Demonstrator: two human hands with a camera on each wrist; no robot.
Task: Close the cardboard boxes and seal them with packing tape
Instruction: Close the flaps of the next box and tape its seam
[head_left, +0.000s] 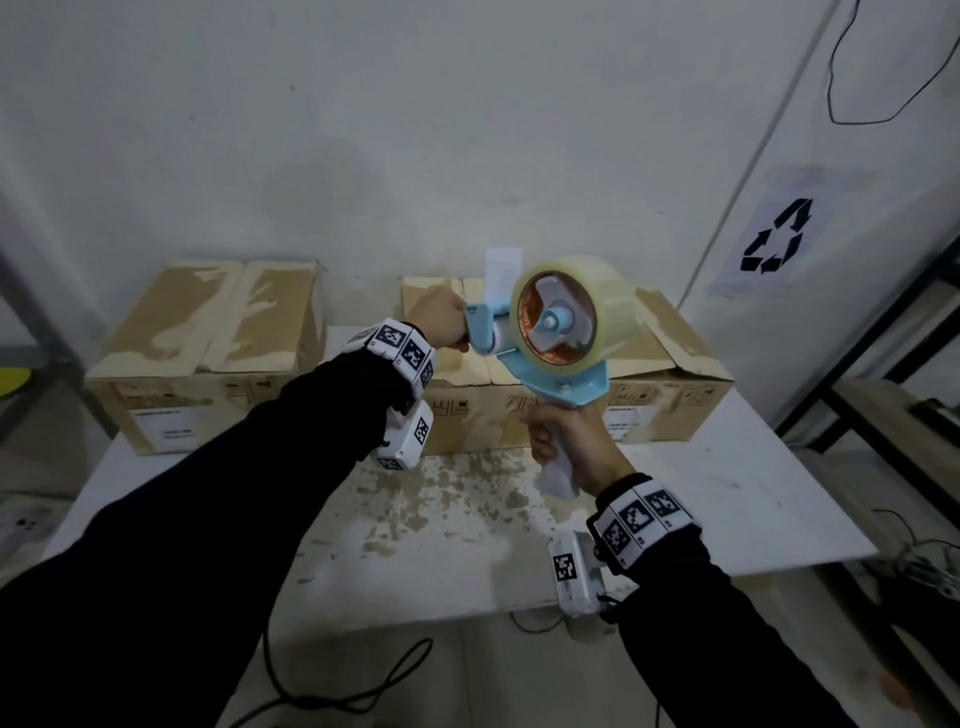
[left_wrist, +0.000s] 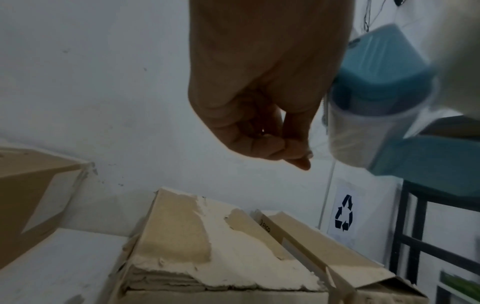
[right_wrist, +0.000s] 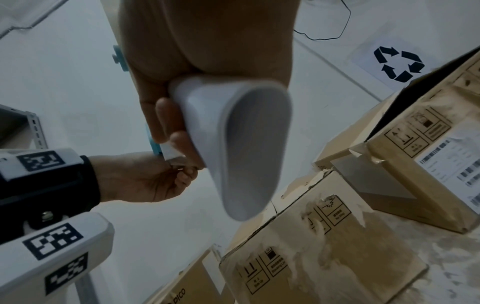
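My right hand (head_left: 550, 441) grips the white handle (right_wrist: 233, 133) of a light-blue tape dispenser (head_left: 550, 364), held up above the table with its roll of clear packing tape (head_left: 597, 312) facing me. My left hand (head_left: 457, 340) is at the dispenser's front end, fingers curled, thumb and forefinger (left_wrist: 298, 158) pinching what looks like the tape's free end. Three worn cardboard boxes stand along the wall: left box (head_left: 208, 343), middle box (head_left: 467, 410), right box (head_left: 675, 374). Their top flaps are folded down; the right box's flap gapes a little at its front corner (right_wrist: 405, 107).
The boxes sit on a white, scuffed table (head_left: 701, 493) against a white wall. Metal shelving (head_left: 883, 374) stands to the right and a shelf frame (head_left: 47, 332) to the left. A recycling sign (head_left: 774, 239) hangs on the right wall. Cables (head_left: 363, 691) lie on the floor below.
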